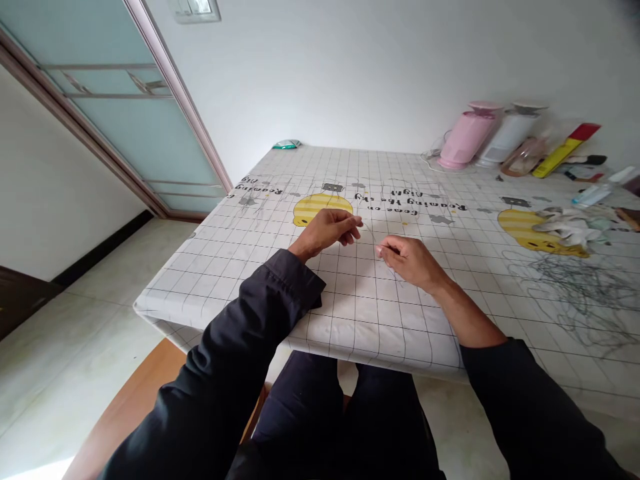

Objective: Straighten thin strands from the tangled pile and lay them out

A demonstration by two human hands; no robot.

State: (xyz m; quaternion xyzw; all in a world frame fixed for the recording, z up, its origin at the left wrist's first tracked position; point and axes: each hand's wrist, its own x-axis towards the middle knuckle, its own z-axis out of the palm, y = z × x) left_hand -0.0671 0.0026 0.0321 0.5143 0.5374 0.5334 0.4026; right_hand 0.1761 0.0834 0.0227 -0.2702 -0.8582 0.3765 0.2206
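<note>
Above the checked tablecloth, my left hand [334, 230] is closed, its thumb and forefinger pinched together at the right. A faint thin strand [371, 232] runs from those fingertips toward my right hand [407, 259], a short way off and nearer to me. The right fingers are curled in, with thumb and forefinger pressed on the strand's other side. Whether it is thread or fine wire I cannot tell. On the right part of the table lies a loose tangle of thin grey-green strands [583, 293].
Along the wall stand a pink cylindrical device [467, 139] and a white one [510, 137]. Near them are a yellow-and-red box [565, 150], a clear bottle [605, 187] and a crumpled whitish cloth [575, 227]. A green packet [287, 144] rests at the far left corner.
</note>
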